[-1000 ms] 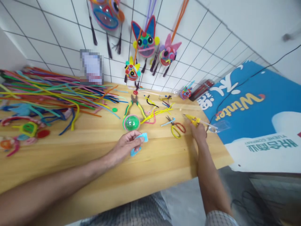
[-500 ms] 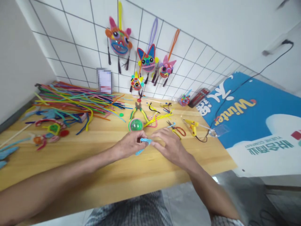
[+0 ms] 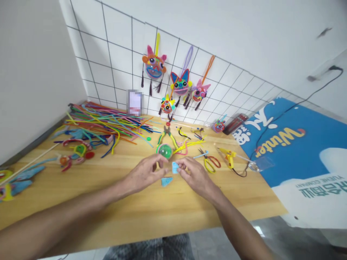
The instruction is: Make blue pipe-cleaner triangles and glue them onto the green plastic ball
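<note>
Pinched between the thumb and fingers of my right hand (image 3: 193, 175) is a small light blue fuzzy piece (image 3: 175, 167). My left hand (image 3: 150, 171) is just left of it, thumb and fingers apart, with nothing between them. Below and between the hands, a second blue piece (image 3: 166, 181), roughly triangular, lies on the wooden table (image 3: 151, 216). A clear ball with green inside and a pink rim (image 3: 164, 151) stands just beyond my left fingertips. Green-and-yellow pliers (image 3: 167, 134) lie behind the ball.
Scissors (image 3: 210, 162) and a yellow glue gun (image 3: 230, 157) with a cord lie to the right. Colourful pipe cleaners (image 3: 108, 121) are heaped at the back left. Finished pipe-cleaner pieces (image 3: 78, 150) lie at the left. Decorated balls (image 3: 181, 85) hang on the wall grid.
My left hand has let go of the blue piece and moved away from it; my right hand now holds it alone. The view has shifted, so the scene sits lower and further right.
</note>
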{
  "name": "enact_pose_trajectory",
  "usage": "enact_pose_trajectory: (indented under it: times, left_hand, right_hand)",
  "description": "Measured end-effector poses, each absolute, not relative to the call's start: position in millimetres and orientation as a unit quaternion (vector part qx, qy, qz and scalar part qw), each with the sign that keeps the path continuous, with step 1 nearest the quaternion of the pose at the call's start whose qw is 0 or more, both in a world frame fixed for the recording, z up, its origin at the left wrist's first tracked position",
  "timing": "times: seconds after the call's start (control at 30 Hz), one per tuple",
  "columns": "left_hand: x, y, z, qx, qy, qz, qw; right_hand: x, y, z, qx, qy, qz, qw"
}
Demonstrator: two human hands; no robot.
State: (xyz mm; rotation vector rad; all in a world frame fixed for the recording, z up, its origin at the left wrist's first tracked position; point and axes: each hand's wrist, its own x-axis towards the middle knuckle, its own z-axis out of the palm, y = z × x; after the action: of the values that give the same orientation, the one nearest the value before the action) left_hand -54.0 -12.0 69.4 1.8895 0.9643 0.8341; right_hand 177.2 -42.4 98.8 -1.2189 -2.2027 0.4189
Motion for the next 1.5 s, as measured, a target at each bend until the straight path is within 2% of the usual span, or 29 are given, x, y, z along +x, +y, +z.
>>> enact_pose_trajectory:
  times: [0.07,0.17,0.4,0.67,1.0,1.5]
  left_hand:
    - [-60,-2,60,0.736,0.431,0.396,0.341]
    - [-59,15,42,0.729,0.468,0.423,0.266]
    - [-35,34,30,0.759,0.475,0.353,0.272]
    - [-25,46,14,0.77,0.463,0.356,0.258]
    - [-26,51,1,0.753,0.411,0.368,0.359]
    - [-29,52,-7,0.724,0.386,0.398,0.41]
  right_hand:
    - [186,-34,102,-0.478,-0.799,0.176,0.32]
    - [196,-18,106,-0.51,-0.755,0.218,0.351]
    - [194,18,109,-0.511,-0.702,0.295,0.399]
    - [181,51,97,-0.513,-0.699,0.278,0.413]
    - [173,72,72,-0.491,-0.699,0.337,0.396]
    - [168,67,80,-0.489,-0.758,0.236,0.362]
